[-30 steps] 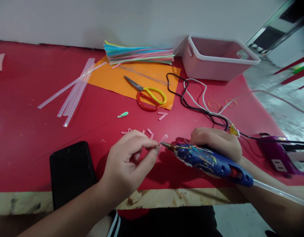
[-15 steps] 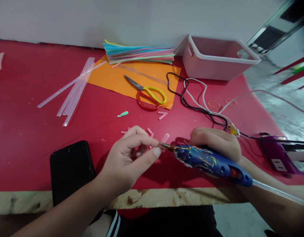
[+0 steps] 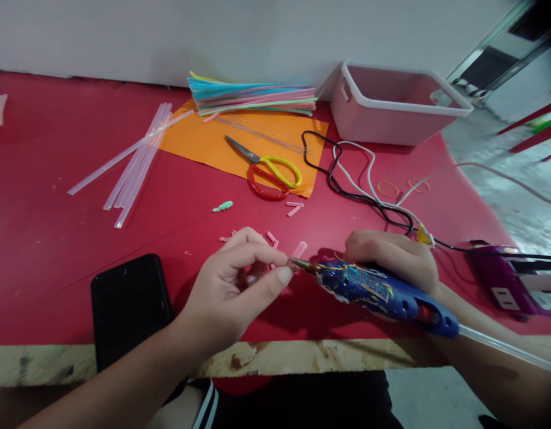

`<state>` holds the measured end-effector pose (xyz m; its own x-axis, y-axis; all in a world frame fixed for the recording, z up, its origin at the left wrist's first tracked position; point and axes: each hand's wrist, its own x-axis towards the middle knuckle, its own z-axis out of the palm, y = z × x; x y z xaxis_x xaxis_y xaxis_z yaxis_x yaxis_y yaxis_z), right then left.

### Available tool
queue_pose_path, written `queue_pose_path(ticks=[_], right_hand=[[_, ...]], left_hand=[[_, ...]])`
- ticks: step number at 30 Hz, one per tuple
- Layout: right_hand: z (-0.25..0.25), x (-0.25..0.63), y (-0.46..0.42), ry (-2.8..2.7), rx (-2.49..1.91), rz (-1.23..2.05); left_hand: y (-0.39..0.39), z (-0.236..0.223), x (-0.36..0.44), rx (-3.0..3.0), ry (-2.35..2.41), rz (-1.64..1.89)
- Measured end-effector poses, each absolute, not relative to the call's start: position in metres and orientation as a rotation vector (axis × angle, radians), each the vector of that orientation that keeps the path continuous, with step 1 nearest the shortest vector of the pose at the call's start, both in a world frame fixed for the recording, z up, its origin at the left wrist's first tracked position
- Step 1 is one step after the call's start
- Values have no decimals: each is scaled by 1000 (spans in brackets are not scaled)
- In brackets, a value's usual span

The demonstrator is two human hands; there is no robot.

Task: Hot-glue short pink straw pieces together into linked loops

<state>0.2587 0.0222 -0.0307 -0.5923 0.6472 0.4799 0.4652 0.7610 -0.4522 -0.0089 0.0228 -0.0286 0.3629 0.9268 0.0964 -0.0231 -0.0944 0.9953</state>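
My right hand (image 3: pixel 392 256) is wrapped round a blue glue gun (image 3: pixel 369 289) spattered with dried glue and coloured scraps. A clear glue stick (image 3: pixel 508 347) sticks out of its back end. The metal nozzle points left and meets the fingertips of my left hand (image 3: pixel 244 286). Thumb and forefinger there are pinched together; what lies between them is too small to make out. Just beyond the nozzle lie a translucent pink stick piece (image 3: pixel 299 249) and short pink cut pieces (image 3: pixel 295 208). A green fuzzy bud on a thin wire (image 3: pixel 222 206) rests farther back.
Scissors (image 3: pixel 254 158) lie on an orange sheet (image 3: pixel 190 140), with pipe cleaners (image 3: pixel 253 98) behind. Glue sticks (image 3: pixel 136 161) are at left, a black phone (image 3: pixel 130 310) near the front edge. A pink bin (image 3: pixel 383 122), cables (image 3: pixel 369 202) and a purple power strip (image 3: pixel 503 286) stand right.
Almost nothing differs. Both hands and the glue gun hold nearly the same place, with the nozzle still at the left fingertips.
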Motion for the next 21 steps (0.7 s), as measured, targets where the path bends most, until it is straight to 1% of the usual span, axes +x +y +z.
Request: queue_pose_path(ticks=[21], right_hand=[[-33,257,21,-2268,-850,410]], left_hand=[[23,-25,-8,1493,931,992]])
